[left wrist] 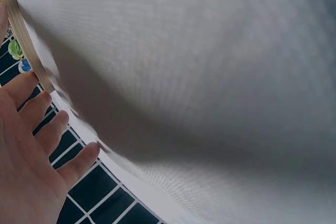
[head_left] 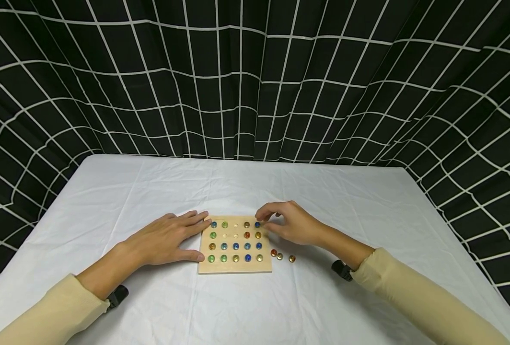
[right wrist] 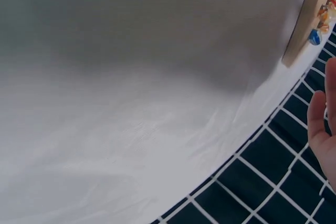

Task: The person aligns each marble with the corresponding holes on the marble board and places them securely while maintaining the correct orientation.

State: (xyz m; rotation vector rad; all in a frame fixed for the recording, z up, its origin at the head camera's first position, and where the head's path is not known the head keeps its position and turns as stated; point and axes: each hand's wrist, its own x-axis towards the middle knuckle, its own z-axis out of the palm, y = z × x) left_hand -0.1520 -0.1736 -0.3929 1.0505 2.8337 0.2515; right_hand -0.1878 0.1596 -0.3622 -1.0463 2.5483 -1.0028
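Observation:
A square-cornered wooden board [head_left: 235, 267] lies on the table, with rows of small dimples, most holding coloured glass marbles. My left hand [head_left: 162, 238] rests at its left edge, fingers spread, index fingertip at the far left corner and thumb at the near left side. At the far right corner my right hand [head_left: 295, 223] hovers with loosely bent fingers, thumb and fingertips just beside a blue marble [head_left: 257, 224]. In the right wrist view that corner's blue marble [right wrist: 315, 36] sits on the board apart from the fingers. Bare dimples [head_left: 236, 235] show near the board's middle.
Three loose marbles, among them a red one [head_left: 273, 252] and an amber one [head_left: 292, 258], lie right of the board. White cloth [head_left: 151, 306] covers the table. A black curtain with a white grid [head_left: 220, 96] hangs behind and at both sides.

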